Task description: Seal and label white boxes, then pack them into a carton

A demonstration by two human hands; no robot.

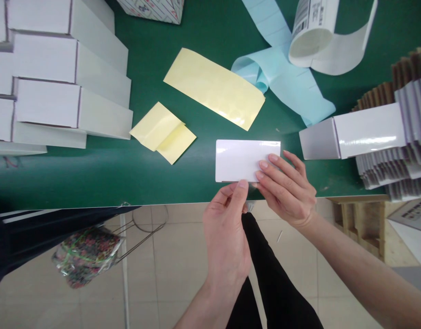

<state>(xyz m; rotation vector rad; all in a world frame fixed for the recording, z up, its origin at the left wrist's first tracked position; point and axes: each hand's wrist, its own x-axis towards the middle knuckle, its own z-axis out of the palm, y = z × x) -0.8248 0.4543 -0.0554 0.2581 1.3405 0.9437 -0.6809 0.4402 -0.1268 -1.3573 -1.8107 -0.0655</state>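
Head view: a white carton [236, 157] lies flat-side up at the near edge of the green bench [176, 185], right of the folded yellow sheet [162, 132]; whether it rests there or is lifted cannot be told. The right hand [284, 187] spreads nearly straight fingers over its right end, thumb hidden. The left hand [229, 214] is half curled, thumb on the near edge; any pinch beneath is unseen. The step looks like steadying and smoothing; moving on would call for even, two-handed support.
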